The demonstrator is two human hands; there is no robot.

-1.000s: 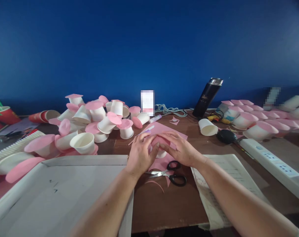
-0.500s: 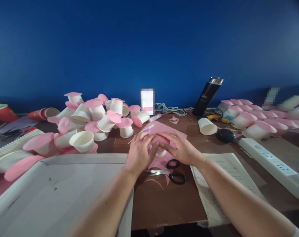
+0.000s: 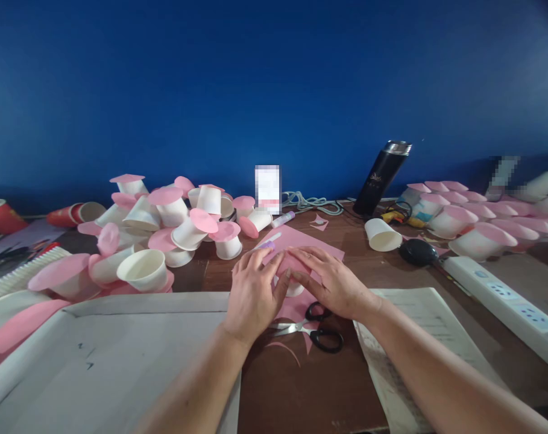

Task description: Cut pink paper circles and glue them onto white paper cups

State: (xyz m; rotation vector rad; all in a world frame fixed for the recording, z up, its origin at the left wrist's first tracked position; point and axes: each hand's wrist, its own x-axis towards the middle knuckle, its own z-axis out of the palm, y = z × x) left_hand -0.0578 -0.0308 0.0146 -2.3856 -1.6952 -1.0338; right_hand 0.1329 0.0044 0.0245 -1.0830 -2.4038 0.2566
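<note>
A cup (image 3: 294,287), white and upside down with a pink paper disc (image 3: 288,263) on its base, stands on the pink sheet (image 3: 301,240) near the middle of the table (image 3: 296,386), mostly hidden between the two hands. The left hand (image 3: 253,293) lies flat, fingers pressed down on the near-left side of the disc, thumb against the cup's wall; it grips nothing so much as presses. The right hand (image 3: 334,282) does the same from the other side, fingers spread over the disc, and whether its thumb curls round the cup I cannot tell, as the palm hides it. Just in front of the hands lie scissors (image 3: 313,328) with black handles, blades pointing left, touching a pink scrap. A glue stick (image 3: 283,218) lies beyond the sheet. To the left a heap of cups with pink discs (image 3: 183,220) is tumbled about, and a large grey board (image 3: 102,355) lies under the left forearm. To the right are a printed paper (image 3: 418,337), a lone cup on its side (image 3: 382,234), a dark flask (image 3: 382,176), a power strip (image 3: 504,298) and rows of finished cups (image 3: 463,217).
</note>
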